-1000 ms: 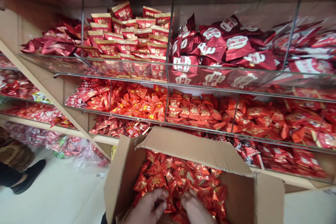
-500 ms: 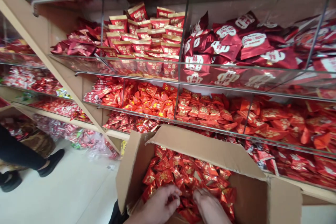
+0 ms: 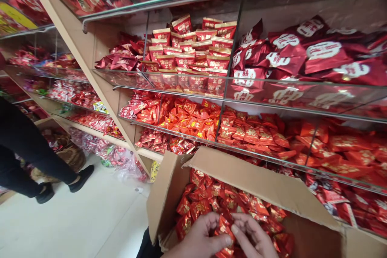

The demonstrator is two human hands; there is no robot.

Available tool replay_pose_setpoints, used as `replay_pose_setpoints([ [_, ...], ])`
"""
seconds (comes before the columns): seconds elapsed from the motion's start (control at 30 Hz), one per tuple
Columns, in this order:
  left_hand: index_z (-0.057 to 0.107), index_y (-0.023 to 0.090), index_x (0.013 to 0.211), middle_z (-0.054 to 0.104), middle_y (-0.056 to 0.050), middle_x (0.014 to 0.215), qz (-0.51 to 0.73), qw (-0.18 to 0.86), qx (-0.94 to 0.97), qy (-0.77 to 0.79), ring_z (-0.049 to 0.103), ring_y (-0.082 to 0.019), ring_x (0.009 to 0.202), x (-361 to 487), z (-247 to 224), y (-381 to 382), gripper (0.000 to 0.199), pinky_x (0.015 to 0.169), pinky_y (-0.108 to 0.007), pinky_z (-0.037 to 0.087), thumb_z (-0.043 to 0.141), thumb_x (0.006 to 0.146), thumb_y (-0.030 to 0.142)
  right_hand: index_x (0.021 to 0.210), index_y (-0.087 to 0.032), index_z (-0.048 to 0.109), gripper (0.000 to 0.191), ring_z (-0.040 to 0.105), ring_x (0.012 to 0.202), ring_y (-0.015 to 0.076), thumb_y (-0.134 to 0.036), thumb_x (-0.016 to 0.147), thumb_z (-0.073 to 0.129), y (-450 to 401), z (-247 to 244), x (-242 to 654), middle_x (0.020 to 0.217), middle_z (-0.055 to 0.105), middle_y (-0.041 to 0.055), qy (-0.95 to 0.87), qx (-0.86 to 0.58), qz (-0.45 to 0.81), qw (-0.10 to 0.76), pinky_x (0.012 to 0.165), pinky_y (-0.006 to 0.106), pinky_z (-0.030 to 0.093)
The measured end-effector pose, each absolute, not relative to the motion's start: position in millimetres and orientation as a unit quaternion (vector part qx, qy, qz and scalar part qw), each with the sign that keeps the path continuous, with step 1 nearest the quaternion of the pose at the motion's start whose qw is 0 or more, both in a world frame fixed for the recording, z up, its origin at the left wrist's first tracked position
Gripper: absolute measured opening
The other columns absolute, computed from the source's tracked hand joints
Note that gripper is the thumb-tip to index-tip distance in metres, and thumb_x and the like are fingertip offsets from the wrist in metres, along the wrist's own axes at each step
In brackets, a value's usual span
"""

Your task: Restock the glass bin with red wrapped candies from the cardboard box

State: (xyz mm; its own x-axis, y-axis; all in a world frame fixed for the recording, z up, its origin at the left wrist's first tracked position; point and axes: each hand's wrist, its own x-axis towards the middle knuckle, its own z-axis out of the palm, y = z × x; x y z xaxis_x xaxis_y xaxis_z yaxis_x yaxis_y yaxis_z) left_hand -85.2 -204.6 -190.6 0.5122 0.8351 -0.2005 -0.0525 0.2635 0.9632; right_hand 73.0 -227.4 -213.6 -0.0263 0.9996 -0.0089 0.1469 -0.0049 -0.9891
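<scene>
A cardboard box (image 3: 256, 181) with raised flaps stands low in front of me, holding many small red packets (image 3: 199, 205) with gold print. Both of my hands are over the packets, close together. My left hand (image 3: 201, 236) is closed, its thumb and fingers around a small red packet (image 3: 224, 225). From the other side my right hand (image 3: 252, 236) grips the same packet between thumb and fingers. Whether more packets are in the hands is hidden by the fingers.
Glass-fronted shelves (image 3: 187, 76) behind the box hold red packets, gold-edged packets (image 3: 187, 60) and dark red bags (image 3: 290, 48) in divided bins. At left, a person in dark trousers (image 3: 36, 145) stands on the pale floor (image 3: 90, 213) near plastic bags (image 3: 121, 161).
My hands have come up from among the packets and closer together, now with a red packet between them. The view has swung left, showing more of the other person's legs.
</scene>
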Motion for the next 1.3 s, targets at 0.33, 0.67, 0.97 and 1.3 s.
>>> replay_pose_setpoints([
  [0.33,0.059,0.016,0.095,0.065,-0.001,0.086,0.379,0.726,0.437,0.373,0.057,-0.013,0.076,-77.8,-136.4,-196.2,0.040,0.073,-0.024,0.044,0.075,0.059,0.022,0.065,-0.017,0.054,0.027,0.046,0.056,0.0114,-0.037,0.082,0.047,-207.4,-147.8,68.4,0.057,0.050,-0.0019,-0.555,-0.565,0.378,0.479,0.054,0.022,0.040],
  [0.67,0.054,0.016,0.101,0.065,-0.001,0.081,0.402,0.712,0.439,0.371,0.059,-0.011,0.068,-73.7,-127.1,-187.9,0.042,0.065,-0.022,0.046,0.072,0.063,0.020,0.070,-0.017,0.051,0.027,0.042,0.052,0.0092,-0.041,0.082,0.047,-198.8,-137.8,67.7,0.057,0.045,-0.0047,-0.481,-0.530,0.465,0.521,0.050,0.021,0.037],
  [0.97,0.065,0.013,0.068,0.055,0.004,0.052,0.434,0.632,0.470,0.438,0.043,-0.006,0.047,-70.8,-129.2,-187.1,0.017,0.049,-0.018,0.035,0.069,0.066,0.029,0.056,-0.018,0.040,0.031,0.034,0.052,0.0087,-0.031,0.084,0.045,-203.1,-137.2,66.8,0.054,0.035,-0.0050,-0.556,-0.563,0.287,0.540,0.051,0.022,0.032],
  [1.3,0.064,0.017,0.076,0.060,0.003,0.065,0.449,0.688,0.359,0.444,0.052,-0.009,0.061,-57.4,-134.8,-190.4,0.024,0.061,-0.021,0.043,0.071,0.063,0.036,0.064,-0.018,0.050,0.019,0.040,0.053,0.0095,-0.017,0.084,0.046,-205.7,-144.7,68.0,0.057,0.043,-0.0026,-0.587,-0.543,0.160,0.579,0.050,0.022,0.036],
])
